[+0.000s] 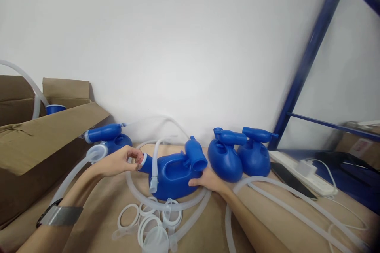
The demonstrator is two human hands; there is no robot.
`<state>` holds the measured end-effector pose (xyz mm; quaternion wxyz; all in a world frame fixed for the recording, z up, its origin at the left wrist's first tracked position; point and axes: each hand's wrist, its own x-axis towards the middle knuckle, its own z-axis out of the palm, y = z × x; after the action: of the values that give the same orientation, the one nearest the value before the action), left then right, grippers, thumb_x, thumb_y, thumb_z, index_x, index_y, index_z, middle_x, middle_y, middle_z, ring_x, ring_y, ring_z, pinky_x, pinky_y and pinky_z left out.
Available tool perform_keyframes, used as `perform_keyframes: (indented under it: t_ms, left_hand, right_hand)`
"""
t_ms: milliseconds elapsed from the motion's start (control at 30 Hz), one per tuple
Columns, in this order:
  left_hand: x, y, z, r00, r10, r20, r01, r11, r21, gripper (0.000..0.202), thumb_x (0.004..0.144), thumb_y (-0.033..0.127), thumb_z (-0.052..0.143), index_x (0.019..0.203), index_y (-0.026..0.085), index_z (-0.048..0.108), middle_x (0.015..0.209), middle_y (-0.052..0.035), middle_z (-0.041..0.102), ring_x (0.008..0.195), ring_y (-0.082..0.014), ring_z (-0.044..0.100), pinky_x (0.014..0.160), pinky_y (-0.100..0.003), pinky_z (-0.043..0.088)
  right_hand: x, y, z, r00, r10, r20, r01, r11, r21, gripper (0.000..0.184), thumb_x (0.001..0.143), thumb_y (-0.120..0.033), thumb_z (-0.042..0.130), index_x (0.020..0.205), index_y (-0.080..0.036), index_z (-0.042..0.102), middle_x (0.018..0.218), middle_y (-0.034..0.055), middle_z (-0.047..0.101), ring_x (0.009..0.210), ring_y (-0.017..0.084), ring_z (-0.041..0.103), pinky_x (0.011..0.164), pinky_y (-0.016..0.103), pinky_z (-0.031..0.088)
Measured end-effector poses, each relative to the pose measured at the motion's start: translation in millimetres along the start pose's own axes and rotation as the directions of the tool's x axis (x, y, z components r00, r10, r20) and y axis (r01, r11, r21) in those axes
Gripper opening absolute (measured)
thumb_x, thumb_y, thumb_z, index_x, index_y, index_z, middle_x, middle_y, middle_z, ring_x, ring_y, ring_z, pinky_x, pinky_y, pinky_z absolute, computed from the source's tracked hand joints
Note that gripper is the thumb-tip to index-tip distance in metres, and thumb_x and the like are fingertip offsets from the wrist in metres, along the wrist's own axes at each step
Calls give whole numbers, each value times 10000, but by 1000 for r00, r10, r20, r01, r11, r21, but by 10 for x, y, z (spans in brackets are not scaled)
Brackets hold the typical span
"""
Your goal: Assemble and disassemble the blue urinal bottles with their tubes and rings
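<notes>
A blue plastic urinal bottle [175,184] with a loop handle lies on the brown surface in front of me. My right hand [209,180] grips its right end, thumb on the near side. At the open neck on the left, my left hand [129,160] is closed on a white ring [144,159] around the mouth; some fingertips are hidden there. A blue funnel-shaped piece [196,154] sits at the bottle's right top, its wide opening towards me. A short clear tube with a connector [154,170] hangs across the bottle's front. White rings and strapped caps [152,221] lie loose just below.
Two more blue bottles [225,162] stand at the right, another [120,142] at the left beside a cardboard box [44,138]. Long clear hoses [276,182] curve over the surface. A phone [292,180], a power strip [314,180] and a blue metal frame [308,59] are at the right.
</notes>
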<state>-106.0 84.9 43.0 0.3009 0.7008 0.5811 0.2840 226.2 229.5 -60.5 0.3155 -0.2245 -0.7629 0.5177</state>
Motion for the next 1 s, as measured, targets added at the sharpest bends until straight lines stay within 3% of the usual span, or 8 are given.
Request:
perform_keyframes:
  t_ms: [233,333,467,533,600,700,867,1000]
  left_hand:
    - [28,-17,8,1000,23,-16,-22,999,46,56,666,218,607,717,222,585,763,14,634,766,-203,549,773,-298,452]
    - [25,8,10,999,38,-18,-37,996,80,80,642,210,614,706,230,570,730,37,614,756,-199,556,957,-347,464]
    - [-3,79,3,998,52,-28,-48,991,124,96,639,195,631,694,233,563,655,83,549,695,-160,525,1201,-377,278]
    - [-17,113,3,999,44,-30,-39,990,134,86,643,201,633,697,232,573,654,80,556,686,-159,522,1153,-365,330]
    - [-30,135,7,1000,18,-21,-15,991,134,71,646,213,627,702,230,588,681,60,590,694,-174,531,934,-330,453]
    - [-45,148,16,1000,-22,7,21,993,114,57,664,233,614,717,224,595,732,33,627,715,-187,540,691,-290,422]
    - [-69,170,10,997,-6,76,2,998,59,86,699,237,597,772,220,556,803,20,615,803,-199,553,767,-285,428]
    - [-86,185,6,995,16,103,-20,999,37,118,697,195,602,793,218,536,824,22,590,824,-196,537,797,-285,423]
  right_hand:
    - [3,27,-2,1000,19,-14,-19,1000,-4,998,564,-511,996,1445,-265,598,1428,124,652,1423,436,493,1241,592,320]
    - [2,36,-1,1000,22,-14,-22,1000,-9,987,569,-506,995,1440,-264,600,1434,122,646,1429,423,487,1252,573,307]
    - [-1,49,-6,999,38,-36,-39,999,-19,997,562,-482,998,1447,-262,596,1452,130,630,1459,437,446,1251,584,302]
    - [-3,53,-10,998,43,-42,-44,999,-21,992,566,-473,996,1449,-263,596,1453,132,629,1443,442,465,1240,590,323]
    - [-3,56,-16,998,40,-41,-41,999,-21,998,559,-466,998,1450,-264,594,1454,129,630,1417,437,497,1231,580,344]
    - [0,64,-26,999,36,-36,-37,999,-20,1017,546,-462,996,1455,-260,588,1461,130,624,1367,435,546,1209,577,379]
    - [-15,46,-33,998,40,-53,-42,999,-35,1000,549,-481,995,1446,-299,593,1484,117,605,1380,455,535,1205,604,370]
    - [-45,-26,-26,998,51,-23,-52,996,-66,974,617,-592,952,1474,-320,577,1523,103,572,1459,435,466,1233,555,350]
